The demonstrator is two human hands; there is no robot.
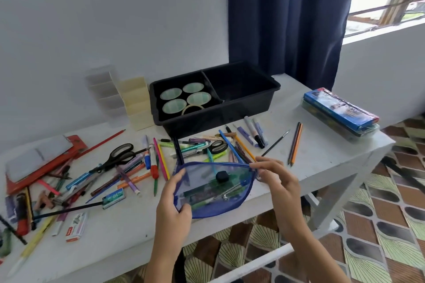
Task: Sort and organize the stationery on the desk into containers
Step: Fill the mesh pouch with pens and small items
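I hold a blue see-through zip pouch [213, 206] above the desk's front edge. My left hand [173, 204] grips its left end, thumb on the front. My right hand [274, 179] pinches the zipper end at the pouch's upper right corner. Inside the pouch lie a green ruler, a black eraser and a metal compass. Behind it, pens, markers and pencils [207, 144] lie scattered, with black scissors [117, 156] on the left and smaller scissors [217, 146] in the middle. A black two-compartment tray [250, 103] holds several tape rolls [184, 98] in its left half.
A cream stepped organizer [138, 107] and a clear one [103, 89] stand by the wall. Flat blue pencil boxes [340, 112] lie at the right end. A red folder [41, 163], staple boxes [76, 226] and more pens crowd the left. The desk edge drops to patterned floor.
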